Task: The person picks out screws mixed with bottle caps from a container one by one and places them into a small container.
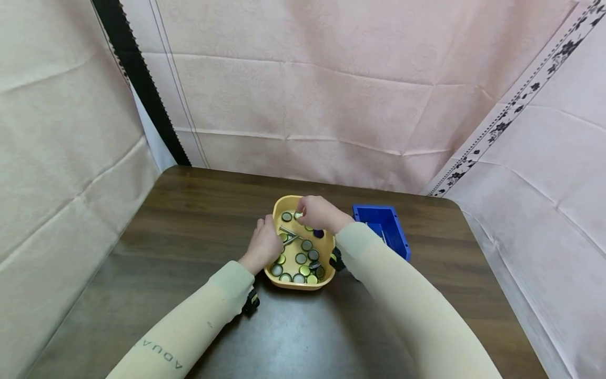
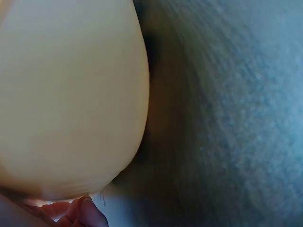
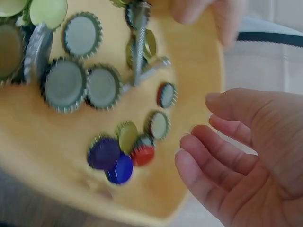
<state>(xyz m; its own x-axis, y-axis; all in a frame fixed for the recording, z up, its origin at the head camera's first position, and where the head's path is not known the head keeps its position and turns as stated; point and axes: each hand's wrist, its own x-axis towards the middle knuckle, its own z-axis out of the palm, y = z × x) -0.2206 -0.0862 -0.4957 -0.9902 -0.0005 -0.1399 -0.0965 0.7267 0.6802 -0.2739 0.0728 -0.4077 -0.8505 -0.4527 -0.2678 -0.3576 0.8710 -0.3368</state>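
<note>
A yellow tray [image 1: 299,287] holds several bottle caps [image 1: 306,245], face up and face down, and two metal screws [image 3: 140,47] that cross each other. At the tray's left side my left hand [image 1: 263,243] holds the rim. The left wrist view shows mostly the tray's outer wall [image 2: 71,104], with some fingertips [image 2: 90,213] at its lower edge. Over the far part of the tray is my right hand [image 1: 321,213]. Its fingers are loosely bent, with nothing visible between them and the thumb. A purple, a blue and a red cap [image 3: 143,155] lie near it.
To the right of the tray stands a blue bin [image 1: 401,239] with some screws inside, partly behind the right forearm. Both stand on a dark wooden table [image 1: 199,237]. Pale cloth [image 1: 303,105] hangs behind the table's far edge and along its sides.
</note>
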